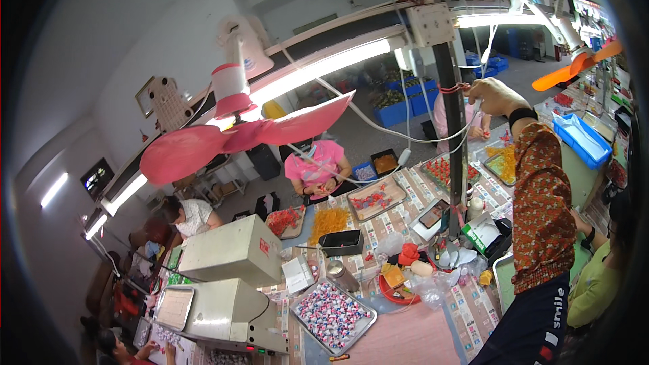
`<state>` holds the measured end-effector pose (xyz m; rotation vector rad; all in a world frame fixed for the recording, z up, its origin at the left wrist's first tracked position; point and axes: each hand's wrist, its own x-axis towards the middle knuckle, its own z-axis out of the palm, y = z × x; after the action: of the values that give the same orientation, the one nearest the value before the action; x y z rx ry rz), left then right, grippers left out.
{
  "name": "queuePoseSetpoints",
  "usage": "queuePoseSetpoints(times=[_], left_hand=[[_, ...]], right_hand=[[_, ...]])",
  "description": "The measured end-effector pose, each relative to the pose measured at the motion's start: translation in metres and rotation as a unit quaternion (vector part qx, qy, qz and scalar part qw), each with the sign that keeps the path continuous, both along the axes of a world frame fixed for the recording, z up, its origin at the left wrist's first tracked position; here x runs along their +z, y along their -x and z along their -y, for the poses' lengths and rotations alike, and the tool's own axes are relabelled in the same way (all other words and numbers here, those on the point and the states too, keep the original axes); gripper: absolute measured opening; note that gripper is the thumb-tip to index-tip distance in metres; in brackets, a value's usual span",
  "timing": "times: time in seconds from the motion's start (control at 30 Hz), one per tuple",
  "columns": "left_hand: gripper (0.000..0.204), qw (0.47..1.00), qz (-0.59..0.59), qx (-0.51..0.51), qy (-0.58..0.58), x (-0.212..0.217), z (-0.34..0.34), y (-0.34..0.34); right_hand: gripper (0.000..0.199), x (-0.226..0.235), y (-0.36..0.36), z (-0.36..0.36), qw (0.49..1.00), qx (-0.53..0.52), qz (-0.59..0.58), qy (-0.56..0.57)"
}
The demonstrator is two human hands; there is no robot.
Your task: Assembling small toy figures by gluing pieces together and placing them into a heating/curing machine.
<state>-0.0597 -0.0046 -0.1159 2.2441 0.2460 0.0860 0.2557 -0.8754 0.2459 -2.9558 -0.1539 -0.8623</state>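
Observation:
My right hand [497, 94] is raised high, its arm in a brown patterned sleeve [541, 209] with a black wristband. The curled fingers are at a black upright post [456, 135], beside a red tie [454, 87] and white cables [378, 125] hanging from a grey junction box [430, 23]. Whether the fingers grip a cable is unclear. My left hand is out of view. Below lies a long worktable [419, 338] with a metal tray of small pink, white and blue pieces [332, 314].
A pink fan [250, 132] hangs at the left and an orange fan [574, 67] at the right, under light tubes [324, 67]. Beige machines [233, 250], a black box [341, 242], a red bowl [399, 290], a phone [433, 213] and trays crowd the table. Other people sit around it.

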Motion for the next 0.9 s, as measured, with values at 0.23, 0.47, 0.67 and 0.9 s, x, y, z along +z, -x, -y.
queuePoseSetpoints(times=[0.23,0.47,0.67,0.9], left_hand=[[0.037,0.996,-0.058,0.056,-0.025,0.048,0.036,-0.011],[0.045,0.997,-0.059,0.058,0.012,0.032,0.024,0.008],[0.047,0.995,-0.078,0.062,0.028,0.028,0.027,0.004],[0.048,0.984,-0.082,0.076,0.140,0.007,0.014,0.003]], right_hand=[[0.046,-0.008,0.012,0.009,0.992,-0.022,0.084,0.097],[0.035,-0.008,0.025,-0.021,0.992,-0.066,0.063,0.083],[0.022,-0.009,0.023,-0.008,0.988,-0.027,0.130,0.076],[0.016,0.001,0.030,-0.019,0.983,-0.017,0.170,0.063]])
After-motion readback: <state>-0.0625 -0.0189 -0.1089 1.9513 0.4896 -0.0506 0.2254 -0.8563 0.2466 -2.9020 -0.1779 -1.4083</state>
